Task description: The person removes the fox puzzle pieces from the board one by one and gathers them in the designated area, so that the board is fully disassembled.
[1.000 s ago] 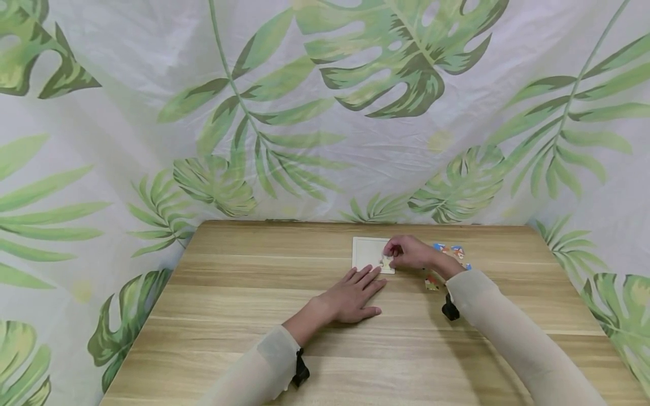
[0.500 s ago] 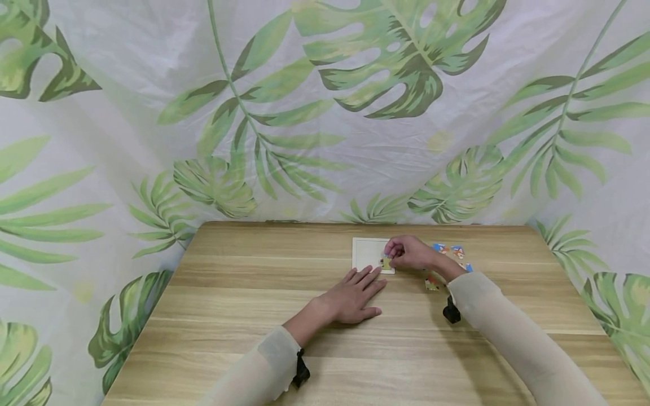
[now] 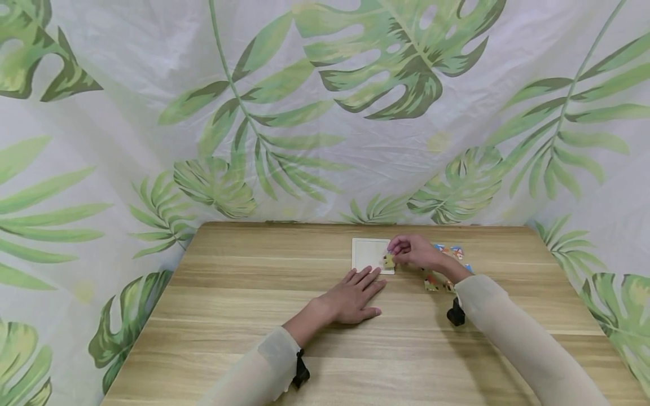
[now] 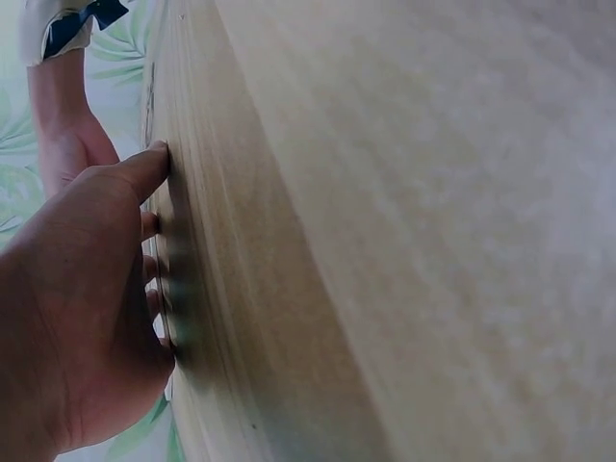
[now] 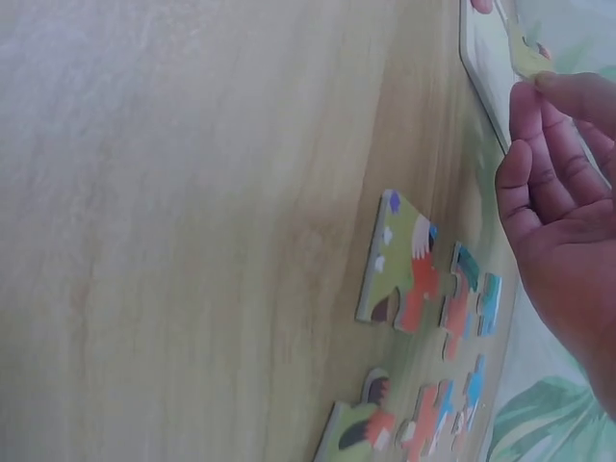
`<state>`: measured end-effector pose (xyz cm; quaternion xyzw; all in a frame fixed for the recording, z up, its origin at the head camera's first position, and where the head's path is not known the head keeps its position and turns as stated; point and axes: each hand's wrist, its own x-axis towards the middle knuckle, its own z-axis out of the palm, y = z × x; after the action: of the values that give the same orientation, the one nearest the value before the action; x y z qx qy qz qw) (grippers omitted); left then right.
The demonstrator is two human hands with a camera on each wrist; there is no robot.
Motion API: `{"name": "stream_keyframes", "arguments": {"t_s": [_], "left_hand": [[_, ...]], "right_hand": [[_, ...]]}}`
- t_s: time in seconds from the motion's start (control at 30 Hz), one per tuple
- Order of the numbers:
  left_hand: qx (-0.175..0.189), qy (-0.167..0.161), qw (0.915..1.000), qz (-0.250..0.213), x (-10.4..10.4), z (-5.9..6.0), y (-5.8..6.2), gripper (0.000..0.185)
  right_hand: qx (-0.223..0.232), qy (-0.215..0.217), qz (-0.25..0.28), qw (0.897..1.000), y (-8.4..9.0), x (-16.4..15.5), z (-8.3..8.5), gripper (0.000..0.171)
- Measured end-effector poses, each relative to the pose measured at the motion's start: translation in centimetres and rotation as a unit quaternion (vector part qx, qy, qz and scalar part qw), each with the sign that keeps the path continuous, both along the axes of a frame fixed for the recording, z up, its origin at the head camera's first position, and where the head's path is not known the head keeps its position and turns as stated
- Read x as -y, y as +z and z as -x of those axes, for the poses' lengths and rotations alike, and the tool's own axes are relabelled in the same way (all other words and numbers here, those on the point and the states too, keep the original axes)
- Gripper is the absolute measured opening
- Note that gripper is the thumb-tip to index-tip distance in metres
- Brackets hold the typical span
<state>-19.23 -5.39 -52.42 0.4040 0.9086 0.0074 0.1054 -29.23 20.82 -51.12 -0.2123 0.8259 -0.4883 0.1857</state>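
A leaf-print sheet [image 3: 325, 113] filled the upper frame behind the wooden bench [image 3: 228, 316]. Just right of centre lay the white puzzle tray [image 3: 367, 254]. The left hand [image 3: 352, 296] rested flat below it, grip relaxed. The right hand [image 3: 416, 252] pinched a yellow-green puzzle piece [image 3: 389, 261] at the tray's lower right corner. Loose puzzle pieces [image 5: 423, 279] lay right of it.

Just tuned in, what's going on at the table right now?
A person is working a small jigsaw on a wooden table. The right hand pinches a yellowish puzzle piece at the right edge of a white puzzle tray. The left hand lies flat on the table just in front of the tray, fingers straight. Several loose colourful pieces lie on the table to the right of the tray, not yet placed.
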Motion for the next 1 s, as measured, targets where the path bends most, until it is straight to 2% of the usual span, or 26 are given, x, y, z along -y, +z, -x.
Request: {"name": "stream_keyframes", "arguments": {"t_s": [0.43,1.0], "left_hand": [[-0.004,0.001,1.0,0.004,0.0,0.1,-0.3,0.072],[0.002,0.004,1.0,-0.001,0.0,0.0,-0.4,0.073]], "right_hand": [[0.001,-0.011,0.003,1.0,0.3,-2.1,-0.9,0.023],[-0.028,-0.011,0.015,0.999,0.9,-6.9,-2.9,0.021]]}}
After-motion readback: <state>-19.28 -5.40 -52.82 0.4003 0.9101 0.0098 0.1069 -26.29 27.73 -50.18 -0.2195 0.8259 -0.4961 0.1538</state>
